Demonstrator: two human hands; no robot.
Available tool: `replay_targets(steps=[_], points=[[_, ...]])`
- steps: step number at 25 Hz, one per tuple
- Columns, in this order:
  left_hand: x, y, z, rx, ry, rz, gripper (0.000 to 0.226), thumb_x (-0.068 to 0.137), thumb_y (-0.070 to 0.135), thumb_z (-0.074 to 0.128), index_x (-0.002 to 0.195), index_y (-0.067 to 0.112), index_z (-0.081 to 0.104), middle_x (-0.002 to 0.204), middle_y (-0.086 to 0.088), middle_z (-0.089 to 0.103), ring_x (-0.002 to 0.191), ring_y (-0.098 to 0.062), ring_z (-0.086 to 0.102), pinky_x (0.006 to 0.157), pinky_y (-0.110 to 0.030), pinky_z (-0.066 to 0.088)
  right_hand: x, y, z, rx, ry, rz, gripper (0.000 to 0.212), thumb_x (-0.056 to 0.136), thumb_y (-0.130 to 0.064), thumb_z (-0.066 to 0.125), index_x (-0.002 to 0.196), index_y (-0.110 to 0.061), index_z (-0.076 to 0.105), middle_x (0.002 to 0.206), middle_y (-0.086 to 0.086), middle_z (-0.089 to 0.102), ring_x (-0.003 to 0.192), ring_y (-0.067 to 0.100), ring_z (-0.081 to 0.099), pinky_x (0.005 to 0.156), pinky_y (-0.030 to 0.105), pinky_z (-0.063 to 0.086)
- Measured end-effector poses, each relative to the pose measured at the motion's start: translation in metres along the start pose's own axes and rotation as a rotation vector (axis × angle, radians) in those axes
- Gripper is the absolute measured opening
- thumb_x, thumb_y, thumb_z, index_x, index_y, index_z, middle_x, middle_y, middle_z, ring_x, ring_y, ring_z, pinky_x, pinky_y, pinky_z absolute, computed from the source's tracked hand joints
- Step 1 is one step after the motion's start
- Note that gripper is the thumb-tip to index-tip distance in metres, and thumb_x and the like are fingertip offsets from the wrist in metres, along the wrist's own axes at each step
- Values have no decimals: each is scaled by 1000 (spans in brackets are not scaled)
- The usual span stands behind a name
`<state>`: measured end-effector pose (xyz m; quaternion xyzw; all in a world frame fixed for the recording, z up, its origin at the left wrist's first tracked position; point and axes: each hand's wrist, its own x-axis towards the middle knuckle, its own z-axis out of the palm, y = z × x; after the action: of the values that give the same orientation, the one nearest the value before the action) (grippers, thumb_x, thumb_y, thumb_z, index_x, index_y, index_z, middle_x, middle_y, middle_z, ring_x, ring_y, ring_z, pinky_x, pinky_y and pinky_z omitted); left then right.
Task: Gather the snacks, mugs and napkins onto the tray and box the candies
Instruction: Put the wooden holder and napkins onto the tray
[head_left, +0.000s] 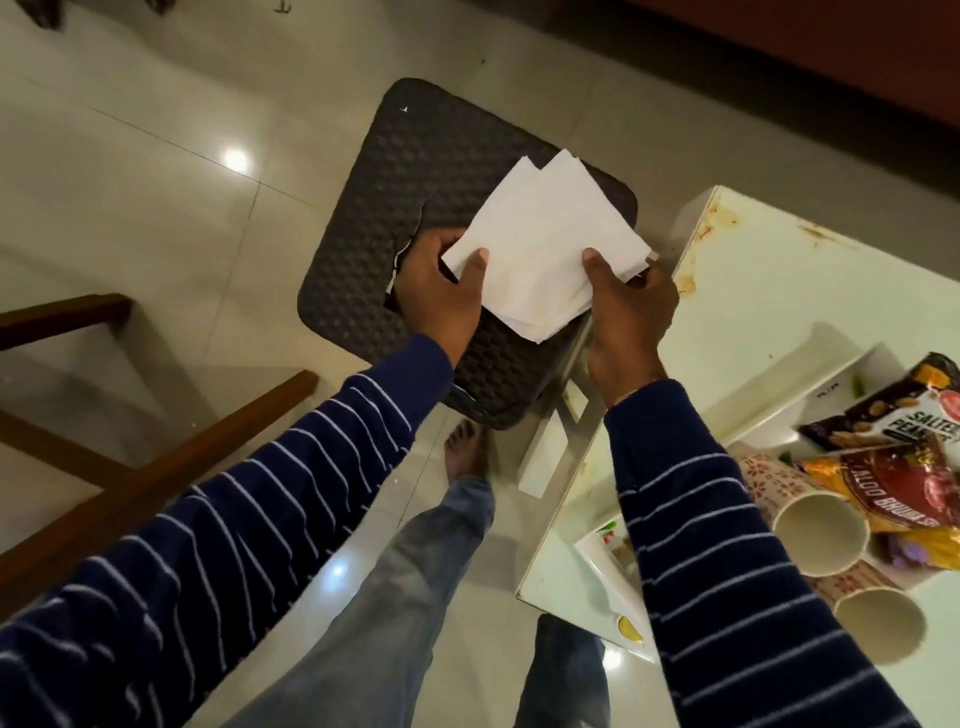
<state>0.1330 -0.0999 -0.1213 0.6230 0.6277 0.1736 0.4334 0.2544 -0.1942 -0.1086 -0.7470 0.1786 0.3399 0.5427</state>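
Both my hands hold a loose stack of white paper napkins (540, 244) above a dark woven stool (395, 171). My left hand (441, 291) pinches the stack's left edge, my right hand (628, 312) grips its right edge. On the white table at the right lies a white tray (836, 379) with a salted peanuts packet (904, 410) and a red and yellow bhujia packet (904, 493). Two patterned paper mugs lie on their sides there, one (810, 525) above the other (872, 618). Part of a white box (613, 582) shows beside my right sleeve.
The white table (769, 270) has stained edges and stands at the right. A wooden furniture frame (171, 467) runs along the left over the tiled floor. My legs and one bare foot (467, 452) are below the stool.
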Motion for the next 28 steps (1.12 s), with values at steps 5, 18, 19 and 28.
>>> replay_targets(steps=[5,18,19,28], points=[[17,0,-7,-115,-186,154,14,85,24,78,97,19,74,94,10,72,89,-6,69,76,-25,59,0,1,1,-22,-60,-62,64,79,-33,83,132,-17,51,122,-5,65,104,8,67,78,20,60],[25,14,-2,110,-303,110,57,79,40,81,128,19,60,120,2,53,101,-10,57,85,-19,54,-8,-9,-26,241,-274,-14,37,89,-3,62,123,-18,61,119,4,70,110,23,68,88,37,60],[21,19,-4,56,-336,46,55,80,42,80,127,20,61,122,0,56,104,-11,59,91,-25,55,-11,-11,-34,338,-312,39,39,89,0,59,124,-17,59,122,8,69,113,27,66,91,41,58],[-65,9,-36,-725,-1315,-703,67,77,63,67,134,28,61,137,-8,62,123,-30,61,94,-47,54,-51,14,-110,324,-467,301,32,89,-1,56,116,-10,71,109,8,75,104,27,71,92,44,56]])
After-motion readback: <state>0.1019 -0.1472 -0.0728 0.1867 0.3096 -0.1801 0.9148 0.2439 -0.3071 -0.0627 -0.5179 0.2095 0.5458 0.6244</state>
